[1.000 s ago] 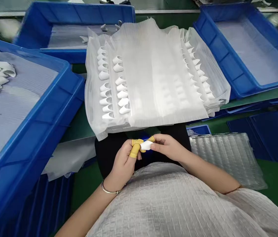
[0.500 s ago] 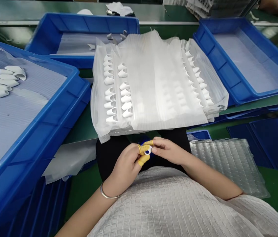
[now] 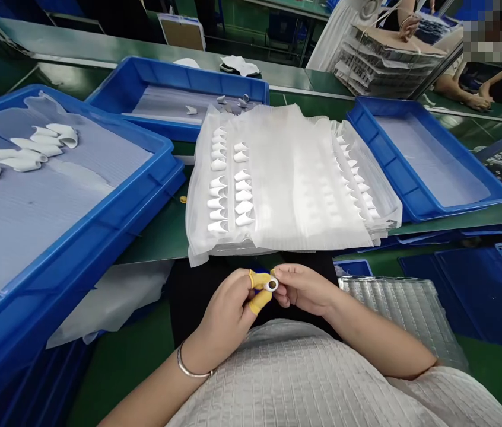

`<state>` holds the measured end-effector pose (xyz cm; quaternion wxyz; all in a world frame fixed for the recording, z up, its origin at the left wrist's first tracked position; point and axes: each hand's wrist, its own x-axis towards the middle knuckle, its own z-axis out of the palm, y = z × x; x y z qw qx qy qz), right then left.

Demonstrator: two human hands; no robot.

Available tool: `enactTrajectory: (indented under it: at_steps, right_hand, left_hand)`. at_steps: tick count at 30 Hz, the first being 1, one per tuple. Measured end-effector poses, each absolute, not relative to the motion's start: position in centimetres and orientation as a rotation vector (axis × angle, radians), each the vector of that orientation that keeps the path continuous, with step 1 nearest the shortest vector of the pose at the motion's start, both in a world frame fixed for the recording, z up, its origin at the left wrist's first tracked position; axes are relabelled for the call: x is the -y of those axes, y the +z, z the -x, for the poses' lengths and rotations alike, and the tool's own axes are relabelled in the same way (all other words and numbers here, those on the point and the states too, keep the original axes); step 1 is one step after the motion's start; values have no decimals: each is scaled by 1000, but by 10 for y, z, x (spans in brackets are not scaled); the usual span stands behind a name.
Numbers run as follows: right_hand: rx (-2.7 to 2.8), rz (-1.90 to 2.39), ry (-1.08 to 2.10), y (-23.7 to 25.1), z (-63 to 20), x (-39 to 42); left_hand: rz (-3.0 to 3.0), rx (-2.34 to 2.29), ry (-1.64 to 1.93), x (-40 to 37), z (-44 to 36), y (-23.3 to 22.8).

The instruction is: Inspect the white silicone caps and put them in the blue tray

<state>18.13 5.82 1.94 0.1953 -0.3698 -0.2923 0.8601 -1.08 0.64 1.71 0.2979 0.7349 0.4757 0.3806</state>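
Observation:
Over my lap, my left hand [image 3: 233,302] pinches a small white hollow piece [image 3: 271,285] between yellow-covered fingers. Its round open end faces up toward me, and the opening looks dark. My right hand [image 3: 304,287] is closed at the right side of the same piece, fingertips pressed against it; part of a yellow finger cover shows there. Ahead of both hands lies a stack of clear trays [image 3: 233,244] under white sheets [image 3: 295,178]. Rows of similar white hollow pieces [image 3: 218,201] show in the uncovered left part.
At left, a blue bin [image 3: 144,196] holds several loose white pieces [image 3: 37,148]. Another blue bin [image 3: 153,74] behind holds a few small pieces. A sheet-lined blue bin [image 3: 411,172] stands at right. Clear moulded trays [image 3: 402,314] lie low at right. Other people's hands [image 3: 477,101] show far right.
The view has tilted up, showing more of the background. The white piece's opening has turned more toward me. My right fingers have drawn closer together at its side.

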Motion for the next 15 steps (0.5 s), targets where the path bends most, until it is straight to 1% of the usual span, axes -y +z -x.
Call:
enactTrajectory:
  at_steps: [3, 11, 15]
  right_hand:
    - [781, 1047, 2367, 16, -176, -54]
    - [1017, 1214, 2011, 11, -170, -48]
    - [988, 1209, 2033, 11, -168, -46]
  left_hand:
    - [-1965, -1305, 1060, -4, 14, 13]
    - [-2064, -1388, 1060, -5, 14, 10]
    - [-2132, -1410, 1104, 0, 13, 6]
